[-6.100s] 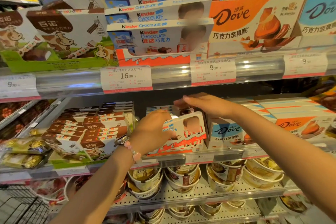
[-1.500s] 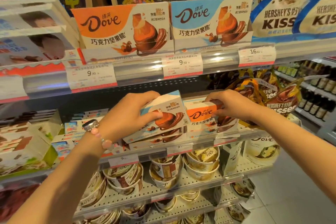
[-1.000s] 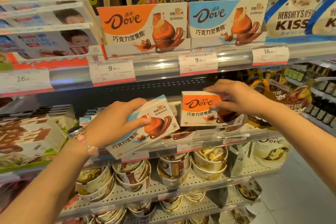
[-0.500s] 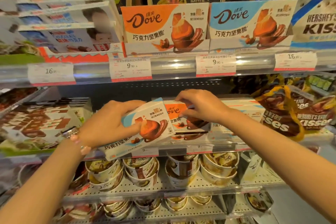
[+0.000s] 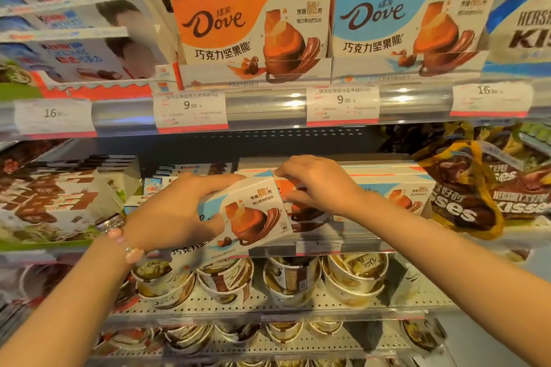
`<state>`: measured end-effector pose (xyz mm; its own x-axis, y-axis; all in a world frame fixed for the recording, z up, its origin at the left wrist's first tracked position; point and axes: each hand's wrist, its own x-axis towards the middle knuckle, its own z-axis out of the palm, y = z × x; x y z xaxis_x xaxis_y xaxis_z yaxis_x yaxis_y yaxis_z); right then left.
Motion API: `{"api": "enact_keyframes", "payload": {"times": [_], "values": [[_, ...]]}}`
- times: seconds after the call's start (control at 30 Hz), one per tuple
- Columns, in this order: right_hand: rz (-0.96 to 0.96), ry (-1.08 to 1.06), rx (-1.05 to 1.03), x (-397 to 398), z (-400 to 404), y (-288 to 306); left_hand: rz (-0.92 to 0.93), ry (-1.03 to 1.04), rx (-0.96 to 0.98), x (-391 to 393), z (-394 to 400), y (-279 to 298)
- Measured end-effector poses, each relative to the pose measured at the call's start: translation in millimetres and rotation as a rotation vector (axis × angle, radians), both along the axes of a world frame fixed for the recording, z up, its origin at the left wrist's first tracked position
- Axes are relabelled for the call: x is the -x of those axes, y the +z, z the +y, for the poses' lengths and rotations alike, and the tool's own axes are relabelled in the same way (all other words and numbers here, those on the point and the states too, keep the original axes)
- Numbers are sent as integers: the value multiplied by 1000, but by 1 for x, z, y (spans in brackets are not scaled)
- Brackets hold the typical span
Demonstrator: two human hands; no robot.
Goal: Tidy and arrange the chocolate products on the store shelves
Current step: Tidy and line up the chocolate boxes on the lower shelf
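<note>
On the middle store shelf (image 5: 328, 243), your left hand (image 5: 173, 214) clamps the tilted blue-and-white Dove carton (image 5: 247, 214); your right hand (image 5: 316, 185) pinches the orange Dove carton (image 5: 283, 188) just behind. Square both edges before releasing.

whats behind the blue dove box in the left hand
Behind the blue Dove box gripped by the left hand, the right hand holds an orange Dove box; most of it is covered.
</note>
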<state>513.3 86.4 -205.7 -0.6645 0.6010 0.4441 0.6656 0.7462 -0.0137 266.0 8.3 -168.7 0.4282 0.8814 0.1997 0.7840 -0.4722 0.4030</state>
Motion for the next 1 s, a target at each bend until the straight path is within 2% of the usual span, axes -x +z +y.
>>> {"api": "enact_keyframes", "payload": {"times": [0.23,0.53,0.73,0.87,0.93,1.0], "values": [[-15,20,81,-4,1,0,-2,-33,65,-9,-6,3],[-33,71,42,2,2,-11,-12,-77,64,-14,-8,-4],[43,121,303,-8,2,3,-7,-103,66,-24,-6,-1],[280,110,523,-26,-7,27,-37,-56,119,-40,0,0],[244,115,627,-36,-18,37,-73,-8,166,-47,7,-2],[92,91,616,-43,-28,44,-166,2,213,-59,12,-3]]}}
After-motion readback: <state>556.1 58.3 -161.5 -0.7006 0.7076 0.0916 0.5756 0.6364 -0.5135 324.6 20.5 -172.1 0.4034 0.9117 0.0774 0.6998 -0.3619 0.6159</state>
